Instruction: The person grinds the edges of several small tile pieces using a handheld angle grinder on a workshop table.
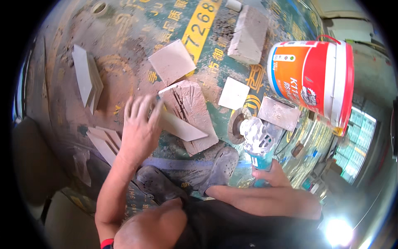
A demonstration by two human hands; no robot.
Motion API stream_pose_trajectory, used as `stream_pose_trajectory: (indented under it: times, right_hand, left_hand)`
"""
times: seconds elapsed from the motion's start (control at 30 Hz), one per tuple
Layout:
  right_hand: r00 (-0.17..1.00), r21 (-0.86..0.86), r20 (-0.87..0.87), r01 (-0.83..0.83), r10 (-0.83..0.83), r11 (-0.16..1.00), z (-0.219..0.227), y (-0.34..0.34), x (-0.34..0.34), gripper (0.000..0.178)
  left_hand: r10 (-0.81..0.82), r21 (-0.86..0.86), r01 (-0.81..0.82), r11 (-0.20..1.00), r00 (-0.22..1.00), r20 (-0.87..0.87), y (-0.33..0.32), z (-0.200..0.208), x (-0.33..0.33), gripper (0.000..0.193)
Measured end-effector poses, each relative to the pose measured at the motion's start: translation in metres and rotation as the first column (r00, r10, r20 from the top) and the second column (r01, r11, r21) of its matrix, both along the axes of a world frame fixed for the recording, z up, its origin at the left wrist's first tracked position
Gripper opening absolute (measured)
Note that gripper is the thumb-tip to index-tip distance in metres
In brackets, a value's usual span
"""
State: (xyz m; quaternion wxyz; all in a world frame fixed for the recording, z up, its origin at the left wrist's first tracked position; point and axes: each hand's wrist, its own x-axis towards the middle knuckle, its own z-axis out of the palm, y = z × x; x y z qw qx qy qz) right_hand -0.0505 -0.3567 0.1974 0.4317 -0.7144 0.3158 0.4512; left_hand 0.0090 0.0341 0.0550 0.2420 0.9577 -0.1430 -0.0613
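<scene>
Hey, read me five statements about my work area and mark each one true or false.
1. The right hand holds the grinder. True.
2. The left hand is beside the bucket. False: it is at one end of a pale tile, which overlaps the pinkish block in the picture.
3. A small white square tile lies near the grinding disc. True.
4. The bucket is entirely green. False: it shows red, orange and white.
5. Both feet wear dark clogs. True.

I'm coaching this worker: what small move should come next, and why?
Perhaps steady the tile on the grooved block with the left hand: that hand is at the tile's upper end, while the right hand holds the grinder, its disc apart from the tile.
</scene>
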Motion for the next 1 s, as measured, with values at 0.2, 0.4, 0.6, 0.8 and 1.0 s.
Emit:
stream_pose_trajectory:
  times: [0.2, 0.4, 0.6, 0.8, 1.0]
  right_hand:
    - [0.998, 0.030, 0.047, 0.041, -0.042, 0.999, -0.016, 0.006, -0.007, 0.042]
    - [0.989, 0.110, 0.146, -0.041, 0.025, 0.993, -0.036, 0.016, 0.008, 0.037]
    - [0.990, 0.130, 0.141, -0.039, 0.020, 0.991, -0.046, 0.026, 0.005, 0.035]
    - [0.977, 0.154, 0.104, -0.199, 0.185, 0.968, -0.054, 0.020, -0.003, 0.032]
    - [0.921, -0.005, 0.147, -0.365, 0.362, 0.931, -0.046, 0.028, -0.008, 0.036]
  left_hand:
    - [0.377, -0.497, -0.723, 0.480, 0.682, -0.627, -0.031, -0.033, -0.048, 0.054]
    - [0.215, -0.549, -0.748, 0.373, 0.645, -0.734, -0.078, -0.047, -0.072, 0.037]
    - [-0.166, -0.603, -0.665, 0.441, 0.599, -0.783, -0.033, -0.066, -0.054, 0.039]
    - [0.007, -0.636, -0.565, 0.525, 0.751, -0.661, -0.043, -0.060, -0.048, 0.046]
    - [-0.046, -0.590, -0.682, 0.431, 0.637, -0.770, -0.049, -0.055, -0.054, 0.053]
